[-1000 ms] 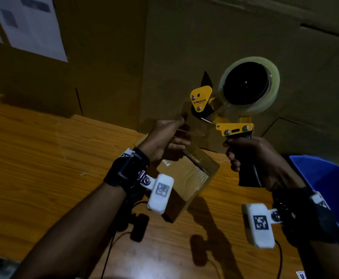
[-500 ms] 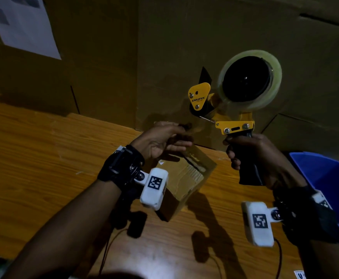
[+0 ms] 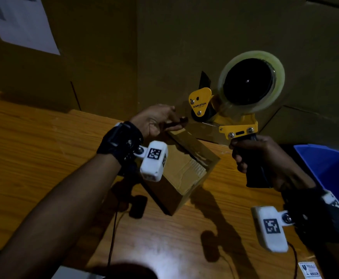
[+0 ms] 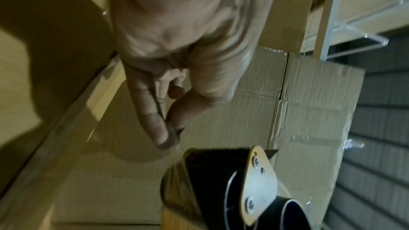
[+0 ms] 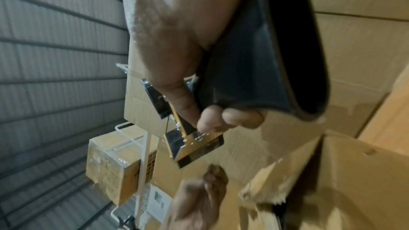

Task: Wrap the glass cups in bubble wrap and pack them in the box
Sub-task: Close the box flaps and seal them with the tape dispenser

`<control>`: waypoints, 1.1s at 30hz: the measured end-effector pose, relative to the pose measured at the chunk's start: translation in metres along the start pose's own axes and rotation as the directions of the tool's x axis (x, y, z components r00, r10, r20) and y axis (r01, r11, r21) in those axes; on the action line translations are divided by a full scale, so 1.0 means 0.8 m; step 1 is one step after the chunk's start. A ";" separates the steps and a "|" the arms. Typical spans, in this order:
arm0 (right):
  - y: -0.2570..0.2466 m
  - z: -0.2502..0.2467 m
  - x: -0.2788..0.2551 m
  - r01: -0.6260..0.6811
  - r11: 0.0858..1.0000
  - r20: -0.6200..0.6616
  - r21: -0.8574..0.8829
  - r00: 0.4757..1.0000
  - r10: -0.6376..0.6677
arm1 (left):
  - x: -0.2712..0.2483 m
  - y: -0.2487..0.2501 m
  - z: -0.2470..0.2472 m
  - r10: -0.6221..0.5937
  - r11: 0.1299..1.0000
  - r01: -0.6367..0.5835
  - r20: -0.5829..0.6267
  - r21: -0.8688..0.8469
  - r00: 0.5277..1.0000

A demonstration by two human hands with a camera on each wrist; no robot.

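A small cardboard box point(image 3: 186, 172) stands closed on the wooden table point(image 3: 33, 154), its top seam taped. My right hand point(image 3: 263, 158) grips the black handle of a yellow tape dispenser point(image 3: 239, 125) holding a clear tape roll point(image 3: 251, 83), raised above the box. My left hand point(image 3: 160, 121) pinches the free end of the clear tape point(image 4: 170, 134) between thumb and forefinger, just left of the dispenser's nose point(image 4: 258, 179). The right wrist view shows the handle point(image 5: 261, 69) in my palm. No glass cups or bubble wrap are visible.
Large cardboard cartons point(image 3: 184, 37) form a wall behind the table. A blue bin point(image 3: 329, 168) sits at the right edge. White paper point(image 3: 21, 23) hangs top left. A label sticker point(image 3: 310, 271) lies at the table's near right.
My left hand has shifted left and slightly up from the box top, keeping its pinch at the tape end. The dispenser has stayed nearly still in my right hand.
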State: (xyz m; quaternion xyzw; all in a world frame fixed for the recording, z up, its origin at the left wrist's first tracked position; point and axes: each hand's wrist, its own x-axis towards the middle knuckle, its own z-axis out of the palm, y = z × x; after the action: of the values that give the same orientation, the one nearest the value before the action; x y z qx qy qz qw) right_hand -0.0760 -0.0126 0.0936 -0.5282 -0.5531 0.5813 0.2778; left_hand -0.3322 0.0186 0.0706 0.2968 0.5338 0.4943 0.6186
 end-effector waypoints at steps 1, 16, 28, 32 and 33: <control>0.001 0.000 -0.002 -0.011 1.000 -0.002 0.003 1.000 0.011 | 0.001 0.006 -0.001 0.005 0.999 -0.006 0.003 0.049 1.000; 0.032 0.017 -0.043 -0.020 0.972 -0.068 -0.234 0.998 0.004 | 0.074 0.048 -0.120 0.173 0.832 -0.086 -0.109 0.548 0.979; 0.076 0.034 -0.031 0.026 0.885 -0.078 -0.464 0.994 -0.070 | 0.112 0.038 -0.130 0.146 0.849 -0.157 0.062 0.505 0.987; 0.080 0.036 -0.027 0.006 0.889 -0.069 -0.457 0.997 -0.042 | 0.116 0.029 -0.131 0.173 0.813 -0.173 0.053 0.556 0.984; 0.080 0.037 -0.026 0.005 0.892 -0.065 -0.451 0.997 -0.038 | 0.116 0.027 -0.131 0.170 0.809 -0.170 0.054 0.562 0.984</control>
State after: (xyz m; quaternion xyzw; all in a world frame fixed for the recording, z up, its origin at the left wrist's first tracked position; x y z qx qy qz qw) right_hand -0.0803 -0.0570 0.0350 -0.5927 -0.6681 0.4147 0.1740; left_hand -0.4443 0.0951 0.0291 0.5132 0.6269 0.3674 0.4567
